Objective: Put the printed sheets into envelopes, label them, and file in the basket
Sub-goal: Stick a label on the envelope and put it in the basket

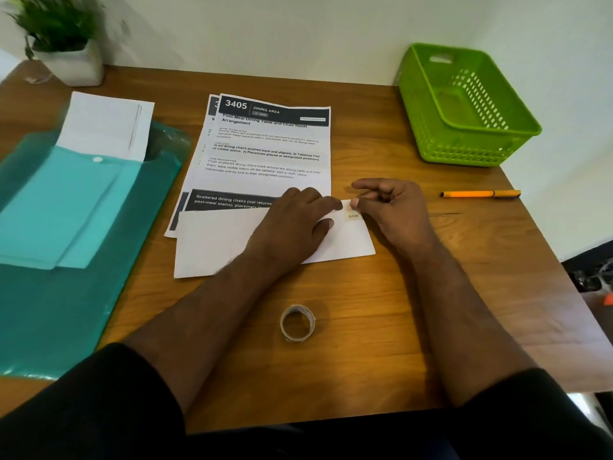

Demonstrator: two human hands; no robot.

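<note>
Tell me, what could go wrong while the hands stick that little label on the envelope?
1. The label sits near the envelope corner under the right hand fingertips; it might go on crooked or lift with the fingers.
2. The envelope overlaps the printed sheets, so if the flat left hand slides, both could shift.
3. The tape roll lies between the forearms; an arm might knock it away.

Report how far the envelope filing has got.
Done: little; the green basket holds nothing visible. In hand: the left hand presses a white envelope flat while the right hand sets a small label on it. Left: two printed sheets lie unpacked; whether this envelope is filled cannot be seen.
</note>
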